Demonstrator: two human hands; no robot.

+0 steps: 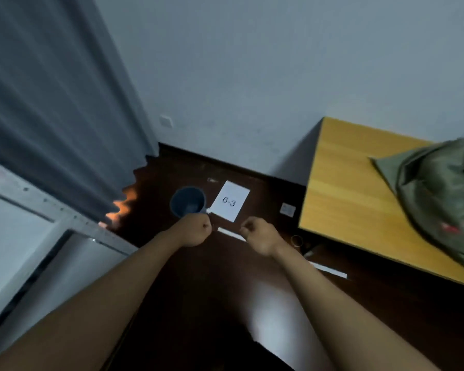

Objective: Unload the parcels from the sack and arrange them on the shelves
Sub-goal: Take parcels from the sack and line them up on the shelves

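A green sack (pixel 437 194) lies slumped on a wooden table (pixel 343 199) at the right edge of the view. Part of a white metal shelf unit (pixel 38 210) stands at the left. My left hand (pixel 196 231) and my right hand (pixel 260 238) are both stretched out over the dark floor between them, with fingers curled into fists and nothing in them. No parcel shows outside the sack.
On the dark floor lie a white sheet marked "6-3" (pixel 229 200), a blue bucket (pixel 188 202), white strips (pixel 330 269) and a small label (pixel 287 209). A grey curtain (pixel 51 108) hangs at the left, a pale wall behind.
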